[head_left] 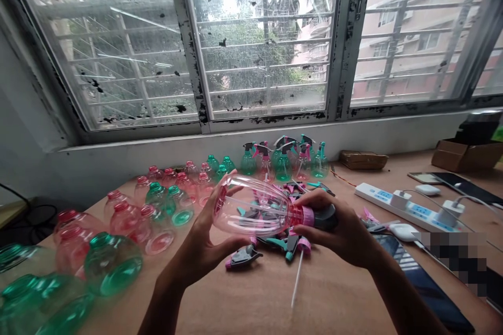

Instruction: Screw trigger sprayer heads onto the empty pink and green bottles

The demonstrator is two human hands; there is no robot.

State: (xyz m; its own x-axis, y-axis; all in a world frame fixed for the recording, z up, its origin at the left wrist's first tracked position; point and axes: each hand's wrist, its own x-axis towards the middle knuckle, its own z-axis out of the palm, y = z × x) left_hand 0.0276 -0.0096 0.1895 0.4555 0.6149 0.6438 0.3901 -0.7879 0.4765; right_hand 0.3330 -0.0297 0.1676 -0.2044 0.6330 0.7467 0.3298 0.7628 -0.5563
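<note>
A clear pink spray bottle [251, 209] lies sideways in the air between my hands, its base to the left and its neck to the right. My left hand [208, 235] is wrapped round the base end. At the neck, my right hand [334, 225] grips the pink collar [307, 216] of the grey spray head, which is partly hidden by the fingers. A white dip tube shows inside the bottle. Beneath it on the table is a pile of loose grey, pink and teal spray heads [291, 246], one with its white tube pointing toward me.
Open pink and green bottles [113, 267] crowd the left side. Several bottles with spray heads [283, 162] stand by the window wall. On the right are a white power strip [408, 207], chargers, a dark phone [420, 277] and a cardboard box [466, 154].
</note>
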